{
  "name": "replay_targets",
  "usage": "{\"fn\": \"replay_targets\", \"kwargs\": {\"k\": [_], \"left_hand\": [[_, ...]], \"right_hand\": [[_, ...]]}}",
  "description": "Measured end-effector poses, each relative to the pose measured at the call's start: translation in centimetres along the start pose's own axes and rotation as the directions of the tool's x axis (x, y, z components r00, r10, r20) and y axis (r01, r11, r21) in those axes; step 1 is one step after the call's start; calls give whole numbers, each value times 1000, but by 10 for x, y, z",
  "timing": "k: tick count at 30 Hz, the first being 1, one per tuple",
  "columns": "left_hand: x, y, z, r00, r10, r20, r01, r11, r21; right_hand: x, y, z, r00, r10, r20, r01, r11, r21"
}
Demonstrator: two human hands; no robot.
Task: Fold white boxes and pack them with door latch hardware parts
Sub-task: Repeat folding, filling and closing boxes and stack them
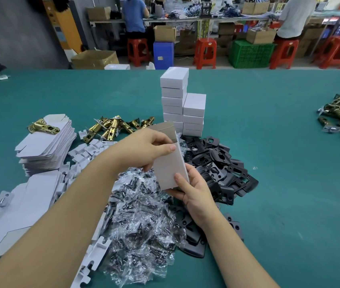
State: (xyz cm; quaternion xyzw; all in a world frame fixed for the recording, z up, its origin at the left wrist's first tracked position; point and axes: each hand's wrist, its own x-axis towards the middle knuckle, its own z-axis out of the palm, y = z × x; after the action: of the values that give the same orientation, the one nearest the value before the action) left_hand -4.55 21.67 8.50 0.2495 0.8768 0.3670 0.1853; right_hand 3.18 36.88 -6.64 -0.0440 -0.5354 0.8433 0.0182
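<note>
Folding one white box, held in the air above the bagged screws and black plates, just in front of the stack of finished boxes. Top flap standing open, grey inside showing; body already squared up, so probably the closing or filling stage rather than the first crease. Whether anything sits inside yet: cannot tell.

Left hand curled over the upper part, thumb pressed flat on the white front face, fingers wrapped behind near the flap. Right hand cupping the lower end from beneath, thumb on the front face, fingers hidden behind. Both clamped on the box, neither free.

Next, likely: steadying with one hand while freeing the other to fetch a brass latch from the pile farther back on the green counter, or tucking the flap down if already packed. Flat blanks waiting at far left.
</note>
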Motion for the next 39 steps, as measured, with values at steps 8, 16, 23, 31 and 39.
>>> {"fn": "replay_targets", "kwargs": {"k": [8,16,23,31,39], "left_hand": [[-6,-2,-14,923,56,-380,-113,985,-131],[-1,-58,-25,806,-80,-587,119,993,28],[-4,-102,11,938,-295,-185,347,833,432],[-2,-109,22,926,-322,-195,374,844,384],[-5,-111,22,914,-310,-261,373,895,245]], "right_hand": [[2,0,-1,1000,22,-22,-20,994,104],[3,1,-1,998,26,-58,-19,993,119],[3,1,0,997,32,-76,-21,990,143],[3,0,0,996,40,-80,-29,991,133],[4,1,-3,995,53,-84,-45,994,100]]}}
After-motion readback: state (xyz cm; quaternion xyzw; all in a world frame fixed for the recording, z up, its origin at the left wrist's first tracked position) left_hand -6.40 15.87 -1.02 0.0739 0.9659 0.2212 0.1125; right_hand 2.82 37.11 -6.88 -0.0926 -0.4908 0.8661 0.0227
